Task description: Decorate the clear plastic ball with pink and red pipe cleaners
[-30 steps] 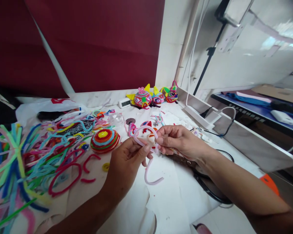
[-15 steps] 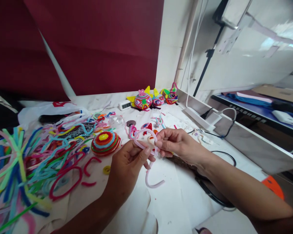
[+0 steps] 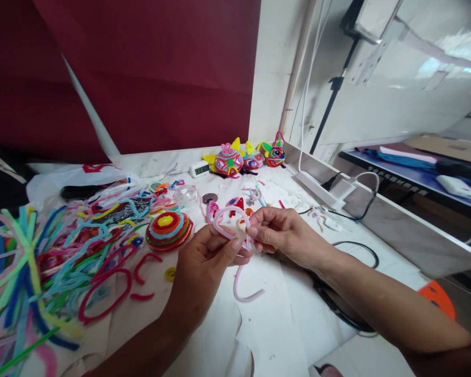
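Observation:
Both my hands hold one pale pink pipe cleaner point(image 3: 231, 214) above the white table point(image 3: 267, 324). My left hand point(image 3: 204, 262) pinches its left end with closed fingers. My right hand point(image 3: 282, 233) pinches the other side, fingers pressed together. The pipe cleaner arches between the hands and its loose tail point(image 3: 245, 293) hangs down in a hook. A round coil of red, orange, blue and yellow pipe cleaners point(image 3: 168, 229) lies just left of my left hand.
A big heap of loose coloured pipe cleaners point(image 3: 43, 262) covers the left of the table. Several finished colourful figures point(image 3: 230, 159) stand at the back by a small white clock point(image 3: 200, 168). Black cables point(image 3: 337, 309) and a white power strip point(image 3: 317, 189) lie at the right.
Both hands stay pinched on the pink pipe cleaner. The arch has tightened slightly and the hands have drifted a little left.

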### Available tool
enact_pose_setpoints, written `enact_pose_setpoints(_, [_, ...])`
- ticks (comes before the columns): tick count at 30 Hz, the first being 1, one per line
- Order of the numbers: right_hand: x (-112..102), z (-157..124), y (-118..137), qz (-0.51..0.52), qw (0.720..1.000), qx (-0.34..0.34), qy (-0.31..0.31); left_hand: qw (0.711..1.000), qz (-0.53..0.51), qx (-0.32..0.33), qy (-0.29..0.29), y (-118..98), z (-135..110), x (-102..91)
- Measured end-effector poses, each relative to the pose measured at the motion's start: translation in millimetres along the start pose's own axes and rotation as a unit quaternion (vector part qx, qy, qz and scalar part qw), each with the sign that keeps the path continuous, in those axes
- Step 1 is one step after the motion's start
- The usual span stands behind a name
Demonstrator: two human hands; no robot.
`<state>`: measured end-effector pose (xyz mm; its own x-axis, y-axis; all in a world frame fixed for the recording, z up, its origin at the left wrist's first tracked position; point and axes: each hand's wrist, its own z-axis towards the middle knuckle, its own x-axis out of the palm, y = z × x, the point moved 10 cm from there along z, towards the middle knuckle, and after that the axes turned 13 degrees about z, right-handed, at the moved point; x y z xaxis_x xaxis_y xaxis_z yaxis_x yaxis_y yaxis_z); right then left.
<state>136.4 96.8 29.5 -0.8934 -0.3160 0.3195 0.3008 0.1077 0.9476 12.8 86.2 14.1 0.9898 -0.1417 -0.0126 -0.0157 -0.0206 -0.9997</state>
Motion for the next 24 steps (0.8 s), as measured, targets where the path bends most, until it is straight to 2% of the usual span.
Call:
enact_pose_setpoints(18, [-0.3, 0.0, 0.0, -0.021, 0.999, -0.026, -0.018, 0.999, -0.021, -0.03, 0.006, 7.3, 2.0, 3.9])
enact_pose_setpoints(24, [3.0, -0.8, 4.0, -0.025, 0.999, -0.033, -0.019, 0.999, -0.02, -0.03, -0.012, 5.8, 1.0, 1.4])
